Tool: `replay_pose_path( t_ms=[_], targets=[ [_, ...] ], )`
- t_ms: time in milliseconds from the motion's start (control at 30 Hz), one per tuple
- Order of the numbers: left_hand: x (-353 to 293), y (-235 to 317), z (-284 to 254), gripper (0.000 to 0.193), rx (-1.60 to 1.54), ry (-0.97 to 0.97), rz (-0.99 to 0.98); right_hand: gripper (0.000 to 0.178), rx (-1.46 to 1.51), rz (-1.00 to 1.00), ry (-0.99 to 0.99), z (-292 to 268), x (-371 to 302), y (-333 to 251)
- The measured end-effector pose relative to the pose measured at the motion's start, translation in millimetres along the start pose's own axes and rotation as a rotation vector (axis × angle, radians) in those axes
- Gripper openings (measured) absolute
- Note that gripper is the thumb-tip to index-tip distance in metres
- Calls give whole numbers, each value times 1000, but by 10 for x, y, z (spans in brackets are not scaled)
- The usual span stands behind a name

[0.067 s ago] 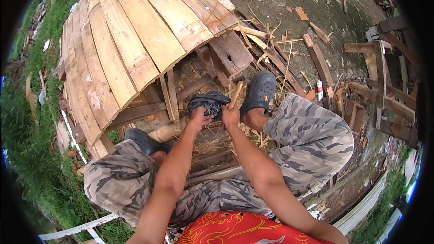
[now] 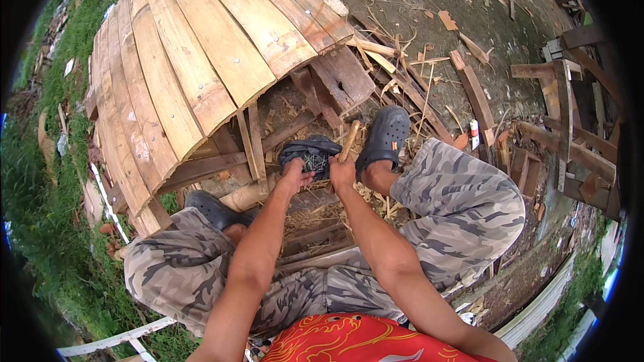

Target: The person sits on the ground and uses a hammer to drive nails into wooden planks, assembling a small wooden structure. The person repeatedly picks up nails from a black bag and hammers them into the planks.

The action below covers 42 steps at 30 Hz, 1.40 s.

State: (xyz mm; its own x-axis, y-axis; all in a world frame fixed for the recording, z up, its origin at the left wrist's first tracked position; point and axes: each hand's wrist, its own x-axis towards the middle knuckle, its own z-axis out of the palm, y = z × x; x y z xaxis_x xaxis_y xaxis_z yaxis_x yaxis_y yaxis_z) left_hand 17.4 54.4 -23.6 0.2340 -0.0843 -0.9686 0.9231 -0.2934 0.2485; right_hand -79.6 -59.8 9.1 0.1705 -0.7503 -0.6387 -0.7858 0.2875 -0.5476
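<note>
Between my feet, a dark bag (image 2: 290, 151) lies with its mouth spread, and several thin grey nails (image 2: 314, 162) show inside it. My left hand (image 2: 295, 174) is at the bag's near left edge. Its fingers stretch rightward, apart, just below the nails; whether a nail lies in them is too small to tell. My right hand (image 2: 343, 171) is closed around a wooden tool handle (image 2: 350, 139) at the bag's right side. The handle's upper end points away from me, and the tool's other end is hidden.
A curved structure of nailed wooden slats (image 2: 194, 47) stands ahead on the left. My dark clogs (image 2: 385, 135) flank the bag. Loose boards (image 2: 475, 90), wood scraps and shavings lie to the right, near a small white-and-red tube (image 2: 475, 135). Stacked timber frames (image 2: 567, 121) stand farther right.
My left fingers have shifted very slightly at the nails. Otherwise my hands, the bag and the handle stay where they were.
</note>
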Motion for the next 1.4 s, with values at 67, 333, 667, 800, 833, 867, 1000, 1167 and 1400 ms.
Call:
replay_pose_path(
  t_ms=[67,333,667,800,833,867,1000,1167,1400],
  targets=[
    [80,-5,-137,36,78,-100,7,22,38,-19,-17,19,16,37],
    [-47,236,13,57,8,-209,-118,24,73,-58,-16,102,165,80],
    [-97,378,-106,63,258,-298,102,28,114,-7,-46,14,193,18],
    [-107,348,-166,51,276,-253,187,29,81,8,-30,8,175,17],
    [-126,337,-167,49,319,-228,220,29,68,-13,-23,6,159,13],
    [-150,323,-167,49,379,-182,248,29,52,-17,-14,4,138,7],
    [-270,107,-112,39,801,81,534,35,-64,19,-27,-11,16,10],
    [-345,-250,-148,32,1302,308,771,37,-235,-78,-50,3,-90,122],
    [-262,-304,-158,39,1297,329,821,28,-261,-52,-44,35,-19,264]
  ],
)
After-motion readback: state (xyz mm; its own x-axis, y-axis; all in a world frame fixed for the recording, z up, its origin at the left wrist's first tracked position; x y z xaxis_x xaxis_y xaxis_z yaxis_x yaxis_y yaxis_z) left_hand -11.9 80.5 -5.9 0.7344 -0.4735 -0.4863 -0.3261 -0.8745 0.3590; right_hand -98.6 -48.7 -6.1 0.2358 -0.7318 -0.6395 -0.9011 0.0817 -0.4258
